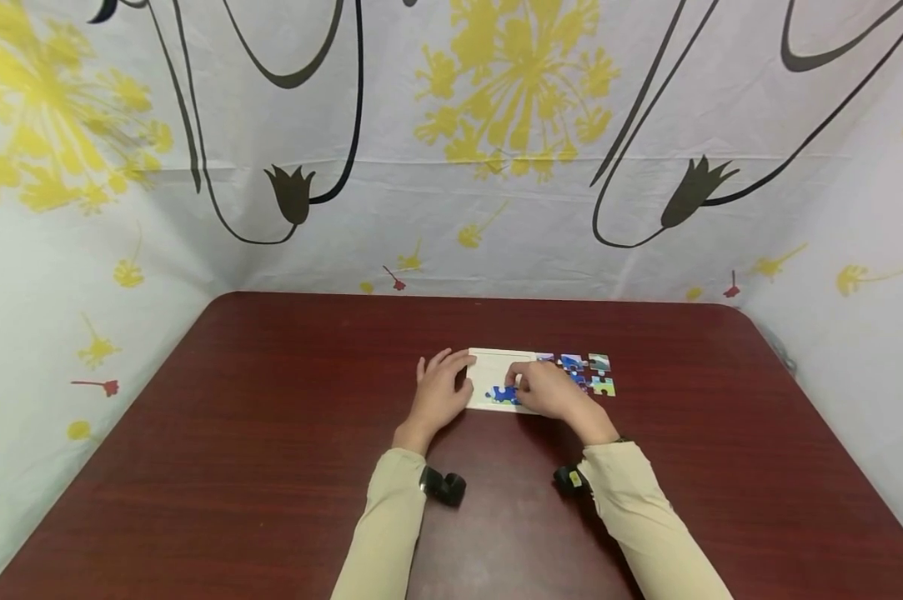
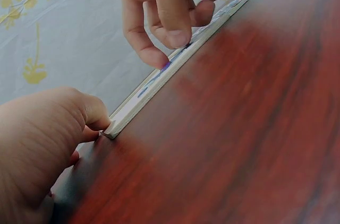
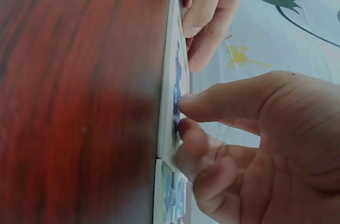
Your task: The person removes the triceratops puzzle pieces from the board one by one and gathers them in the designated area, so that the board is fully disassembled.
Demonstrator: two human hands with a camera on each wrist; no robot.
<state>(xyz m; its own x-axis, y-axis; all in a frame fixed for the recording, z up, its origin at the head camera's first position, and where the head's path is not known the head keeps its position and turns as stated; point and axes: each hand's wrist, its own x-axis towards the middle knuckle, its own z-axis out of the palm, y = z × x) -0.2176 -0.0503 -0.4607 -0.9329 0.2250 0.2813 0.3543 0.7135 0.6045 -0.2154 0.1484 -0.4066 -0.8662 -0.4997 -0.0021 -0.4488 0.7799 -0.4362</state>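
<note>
A pale puzzle board [image 1: 494, 367] with a raised rim lies flat on the dark red table. Joined blue puzzle pieces [image 1: 502, 395] sit along its near side. My left hand [image 1: 439, 390] holds the board's left end, with thumb and forefinger at its edge. Over the board's right part, my right hand [image 1: 547, 390] pinches a blue-purple puzzle piece [image 3: 177, 105] between thumb and fingertips, low against the board. Those fingers cover most of that piece. The left wrist view shows the right fingertips right at the board's surface.
Several loose puzzle pieces [image 1: 602, 387], blue, green and yellow, lie to the right of the board, partly behind the right hand. The brown-red table [image 1: 308, 433] reaches back to a white cloth [image 1: 391, 192] printed with flowers. Each wrist wears a small black camera.
</note>
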